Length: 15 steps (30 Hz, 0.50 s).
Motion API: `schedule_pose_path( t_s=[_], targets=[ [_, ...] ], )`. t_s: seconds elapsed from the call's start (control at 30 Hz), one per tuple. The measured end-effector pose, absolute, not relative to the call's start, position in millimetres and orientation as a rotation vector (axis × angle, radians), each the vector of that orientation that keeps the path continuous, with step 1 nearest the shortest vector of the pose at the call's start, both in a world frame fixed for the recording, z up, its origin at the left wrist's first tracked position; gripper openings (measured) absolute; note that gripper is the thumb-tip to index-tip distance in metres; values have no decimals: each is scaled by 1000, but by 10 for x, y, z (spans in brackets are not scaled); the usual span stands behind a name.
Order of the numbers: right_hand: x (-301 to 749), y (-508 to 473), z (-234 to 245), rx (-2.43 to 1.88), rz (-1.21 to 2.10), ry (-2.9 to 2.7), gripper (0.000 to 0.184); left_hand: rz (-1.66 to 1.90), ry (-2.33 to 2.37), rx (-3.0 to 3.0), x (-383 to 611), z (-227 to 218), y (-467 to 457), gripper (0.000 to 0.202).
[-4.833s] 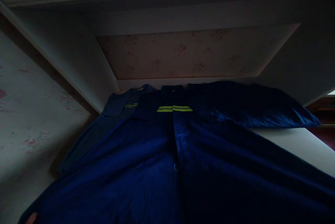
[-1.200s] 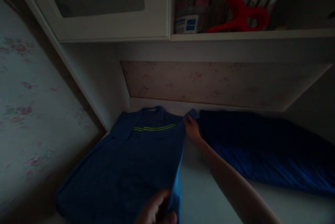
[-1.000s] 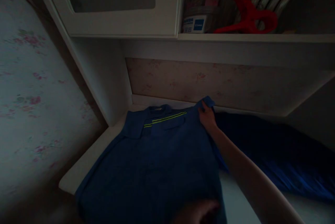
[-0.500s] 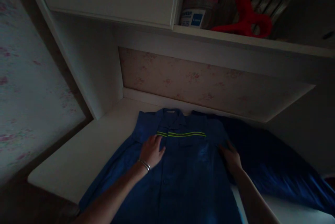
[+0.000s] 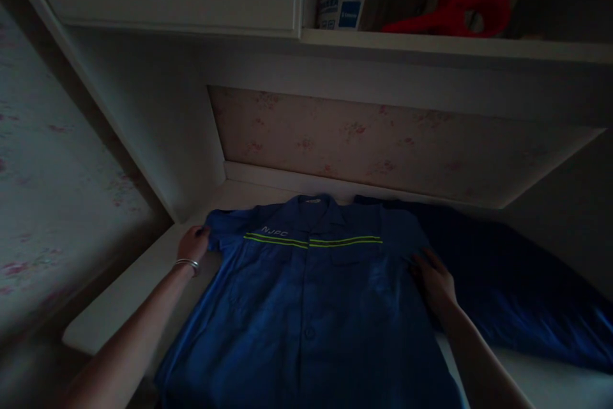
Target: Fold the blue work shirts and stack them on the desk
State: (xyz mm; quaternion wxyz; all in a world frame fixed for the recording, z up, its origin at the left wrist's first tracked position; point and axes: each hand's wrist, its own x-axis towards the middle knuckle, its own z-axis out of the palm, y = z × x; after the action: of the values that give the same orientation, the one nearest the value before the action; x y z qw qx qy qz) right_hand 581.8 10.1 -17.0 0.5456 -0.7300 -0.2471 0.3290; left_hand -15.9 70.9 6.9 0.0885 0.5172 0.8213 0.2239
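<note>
A blue short-sleeved work shirt [image 5: 345,307] lies front up, its collar toward the wall, with yellow-green stripes and white letters across the chest. My left hand [image 5: 193,246], with a metal bangle at the wrist, pinches the end of the sleeve on the left and holds it out sideways. On the opposite side, my right hand [image 5: 435,280] has its bent fingers closed at the edge of the other sleeve. Dim light partly hides those fingertips.
The shirt is spread on a white desk [image 5: 138,288]. Dark blue fabric [image 5: 507,288] lies along its right side. Above hangs a white cabinet [image 5: 182,0]; its open shelf holds a red plastic object [image 5: 460,7] and a labelled tub [image 5: 342,10]. Floral wallpaper [image 5: 311,141] covers the back.
My left hand has moved from the shirt's chest to the left and taken the sleeve, which now stretches outward. The chest letters have come into view. My right hand stays at its sleeve.
</note>
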Motion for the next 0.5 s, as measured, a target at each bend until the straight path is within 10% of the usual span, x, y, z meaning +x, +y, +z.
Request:
schedule_pose_path(
  t_s=[0.5],
  targets=[
    [5776, 54, -165, -1736, 714, -749, 74, 638, 2127, 2103, 457, 56, 990, 51]
  ],
)
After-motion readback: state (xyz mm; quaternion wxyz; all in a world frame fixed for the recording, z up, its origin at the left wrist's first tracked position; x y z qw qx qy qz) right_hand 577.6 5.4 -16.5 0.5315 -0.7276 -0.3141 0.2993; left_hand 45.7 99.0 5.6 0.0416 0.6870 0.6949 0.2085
